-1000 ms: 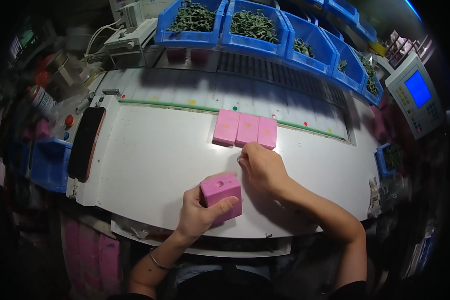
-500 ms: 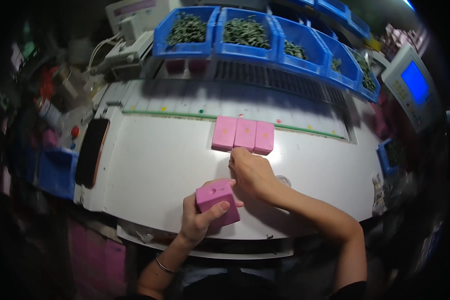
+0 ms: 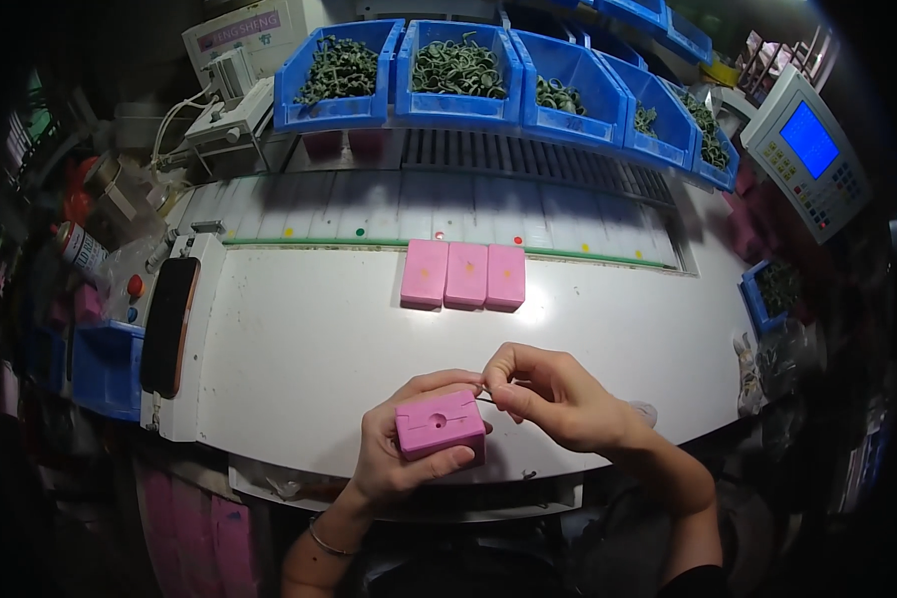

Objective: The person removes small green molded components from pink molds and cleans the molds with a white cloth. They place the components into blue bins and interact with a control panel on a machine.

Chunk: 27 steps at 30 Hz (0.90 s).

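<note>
My left hand (image 3: 381,453) is closed around a pink block (image 3: 421,437), its thumb across the near side. A round hollow and thin grooves mark the block's top face. Just beyond the block's right end, my right hand (image 3: 560,404) pinches a thin dark piece (image 3: 485,400), perhaps a wire or pin; its kind is too small to make out. The fingers of both hands nearly meet there. Farther back, three pink blocks (image 3: 466,276) stand side by side on the white tabletop (image 3: 299,339), each with a small yellowish mark.
Blue bins (image 3: 458,100) of small grey-green curled parts line the back above a dark grille (image 3: 538,159). A control panel with a blue screen (image 3: 809,140) is at right. A dark phone-like slab (image 3: 171,324) lies left. Behind my right wrist sits a small pale round thing (image 3: 646,411).
My right hand has come back from the three blocks toward me, now with a thin dark piece at the fingertips. My left hand has turned the held block, showing more of its top.
</note>
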Each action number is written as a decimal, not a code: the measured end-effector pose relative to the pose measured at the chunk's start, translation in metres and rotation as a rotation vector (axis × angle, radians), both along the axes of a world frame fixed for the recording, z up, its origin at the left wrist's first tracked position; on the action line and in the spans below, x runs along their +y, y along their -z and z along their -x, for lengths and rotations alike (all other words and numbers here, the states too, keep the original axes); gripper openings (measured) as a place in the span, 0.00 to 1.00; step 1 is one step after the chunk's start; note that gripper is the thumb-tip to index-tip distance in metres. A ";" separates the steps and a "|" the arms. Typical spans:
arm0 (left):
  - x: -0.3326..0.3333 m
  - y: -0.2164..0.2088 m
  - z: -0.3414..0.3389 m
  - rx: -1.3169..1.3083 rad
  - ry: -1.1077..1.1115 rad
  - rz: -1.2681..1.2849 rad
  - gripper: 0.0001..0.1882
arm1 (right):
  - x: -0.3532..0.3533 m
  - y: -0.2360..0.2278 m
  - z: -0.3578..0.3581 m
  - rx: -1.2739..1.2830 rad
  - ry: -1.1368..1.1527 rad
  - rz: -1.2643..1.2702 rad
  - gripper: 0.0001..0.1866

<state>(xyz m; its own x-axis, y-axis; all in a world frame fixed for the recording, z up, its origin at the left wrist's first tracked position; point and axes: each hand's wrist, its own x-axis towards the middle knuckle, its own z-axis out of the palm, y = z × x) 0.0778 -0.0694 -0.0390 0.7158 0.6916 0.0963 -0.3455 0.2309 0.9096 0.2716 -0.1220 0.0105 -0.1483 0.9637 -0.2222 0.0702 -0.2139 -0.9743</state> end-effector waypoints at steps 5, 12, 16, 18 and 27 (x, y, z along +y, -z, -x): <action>-0.005 -0.013 -0.016 0.167 -0.061 -0.292 0.26 | -0.016 0.004 -0.003 0.028 0.153 -0.269 0.06; -0.013 -0.020 -0.018 0.213 0.123 -0.051 0.26 | -0.027 -0.010 -0.006 0.635 0.120 -0.294 0.16; -0.011 -0.024 -0.021 0.165 0.366 0.093 0.28 | -0.031 0.015 -0.005 -0.415 0.279 -0.774 0.22; -0.005 -0.019 -0.023 0.280 0.351 0.017 0.28 | -0.033 0.020 -0.005 -0.105 0.334 -0.512 0.15; -0.002 -0.042 -0.032 0.394 0.164 -0.118 0.24 | -0.047 -0.002 -0.017 0.284 0.324 -0.244 0.16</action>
